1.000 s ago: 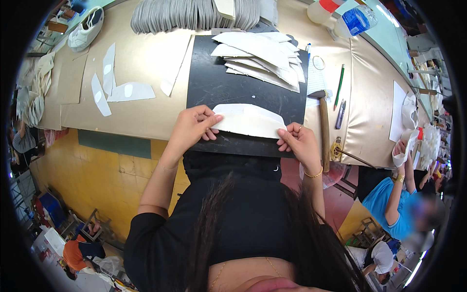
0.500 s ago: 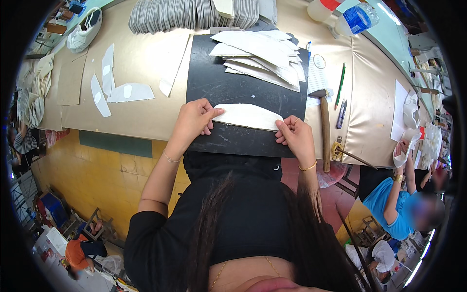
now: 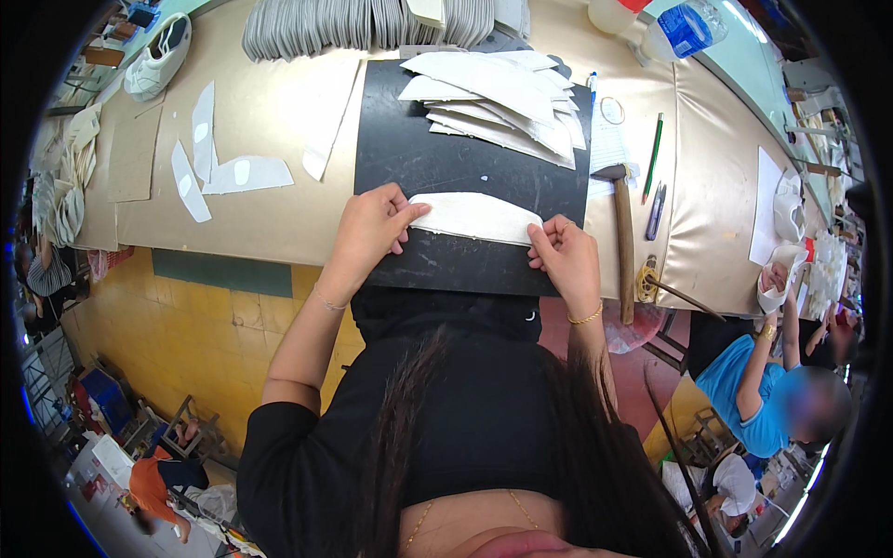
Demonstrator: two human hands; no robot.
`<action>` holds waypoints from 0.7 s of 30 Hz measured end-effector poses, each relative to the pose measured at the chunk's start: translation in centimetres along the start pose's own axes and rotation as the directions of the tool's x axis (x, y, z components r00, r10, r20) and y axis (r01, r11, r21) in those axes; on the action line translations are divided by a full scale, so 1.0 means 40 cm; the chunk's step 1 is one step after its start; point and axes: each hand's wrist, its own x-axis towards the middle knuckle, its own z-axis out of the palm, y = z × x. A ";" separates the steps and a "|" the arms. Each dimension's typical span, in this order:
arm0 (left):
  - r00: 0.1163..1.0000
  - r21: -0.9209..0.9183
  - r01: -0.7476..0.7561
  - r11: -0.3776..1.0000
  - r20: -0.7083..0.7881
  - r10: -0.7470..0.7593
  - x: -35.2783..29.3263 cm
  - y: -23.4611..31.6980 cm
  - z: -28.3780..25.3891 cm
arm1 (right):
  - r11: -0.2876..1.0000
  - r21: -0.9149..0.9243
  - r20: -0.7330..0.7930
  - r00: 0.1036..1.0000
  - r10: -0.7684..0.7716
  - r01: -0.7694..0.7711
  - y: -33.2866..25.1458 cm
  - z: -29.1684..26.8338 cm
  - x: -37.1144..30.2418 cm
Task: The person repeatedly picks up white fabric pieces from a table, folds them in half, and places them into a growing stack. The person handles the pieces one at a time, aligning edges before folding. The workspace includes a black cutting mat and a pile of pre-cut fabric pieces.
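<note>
Both hands have slid outward, left hand and right hand pinching the white piece's ends.

1. Only real package I can spot: a clear plastic bottle with a blue label wrapped around it, lying tilted at the upper right of the frame, near the table's far edge.
2. Just left of it, at the top edge, a whitish container with something red beside it, cut off by the frame.
3. No signs or screens that I can make out.
</note>
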 end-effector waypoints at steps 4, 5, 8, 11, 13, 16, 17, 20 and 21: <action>0.995 0.150 -0.055 0.987 -0.074 0.067 -0.004 -0.007 0.006 | 0.973 -0.231 -0.078 0.996 -0.049 0.030 -0.012 0.018 -0.008; 0.988 0.267 -0.088 0.960 -0.102 0.119 0.000 -0.023 0.005 | 0.922 -0.387 -0.106 0.992 -0.069 0.023 -0.032 0.021 -0.014; 0.995 0.326 -0.018 0.945 -0.089 0.050 -0.010 -0.013 -0.030 | 0.747 -0.641 -0.168 0.917 -0.363 0.178 -0.049 0.031 -0.019; 0.999 0.276 0.036 0.961 -0.048 -0.024 -0.014 -0.002 -0.045 | 0.655 -0.580 0.025 0.814 -0.580 0.484 -0.079 0.088 -0.016; 0.999 0.264 0.001 0.964 -0.050 0.013 -0.008 -0.012 -0.047 | 0.472 -0.526 0.174 0.632 -0.755 0.708 -0.110 0.190 -0.009; 0.990 0.325 -0.080 0.942 -0.085 0.114 0.007 -0.053 -0.043 | 0.442 -0.486 0.289 0.616 -0.733 0.754 -0.090 0.288 -0.003; 0.988 0.380 -0.083 0.921 -0.088 0.126 0.005 -0.056 -0.043 | 0.447 -0.511 0.297 0.639 -0.709 0.734 -0.078 0.294 -0.002; 0.996 0.436 -0.007 0.900 -0.074 0.043 -0.003 -0.032 -0.042 | 0.440 -0.635 0.279 0.719 -0.636 0.635 -0.035 0.245 -0.014; 0.998 0.438 0.030 0.899 -0.063 -0.002 -0.004 -0.021 -0.043 | 0.431 -0.683 0.260 0.747 -0.612 0.590 -0.012 0.206 -0.021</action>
